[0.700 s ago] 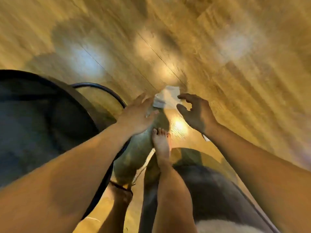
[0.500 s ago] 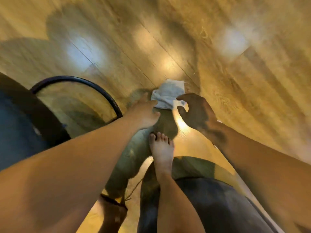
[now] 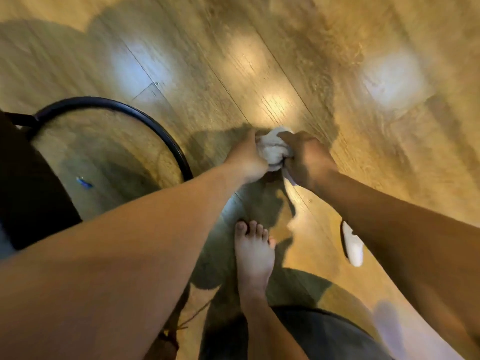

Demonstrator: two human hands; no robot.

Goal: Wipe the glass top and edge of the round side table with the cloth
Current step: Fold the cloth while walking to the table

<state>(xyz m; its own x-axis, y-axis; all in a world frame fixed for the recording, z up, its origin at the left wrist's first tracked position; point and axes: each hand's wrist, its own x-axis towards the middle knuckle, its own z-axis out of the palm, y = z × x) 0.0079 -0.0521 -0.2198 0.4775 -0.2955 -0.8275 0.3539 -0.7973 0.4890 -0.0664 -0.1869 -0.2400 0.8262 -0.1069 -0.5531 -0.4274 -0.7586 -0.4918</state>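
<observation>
- Cloth (image 3: 272,149): a pale, bunched wad held out in front of the person, above the wooden floor (image 3: 337,61) and to the right of the bench; none of it touches the glass.
- Left hand (image 3: 246,158): fingers curled closed on the left side of the cloth.
- Right hand (image 3: 309,159): likewise closed on the right side, knuckles toward the camera; the two hands press the wad between them.
- Handling: the cloth looks soft, light and limp, so it should fold or crumple freely; a flat pad gripped in one palm would probably wipe best.
- Round side bench (image 3: 166,137): a dark rim around clear glass (image 3: 109,157), through which the floor shows. The glass is probably smooth and breakable, calling for moderate pressure.
- Small blue object (image 3: 83,182): appears on or beneath the glass; which cannot be told.
- Dark furniture (image 3: 28,193): overlaps the bench's left side and may hinder access there.
- Bare foot (image 3: 253,253) and a white item (image 3: 352,246): on the floor, apart from the bench.
</observation>
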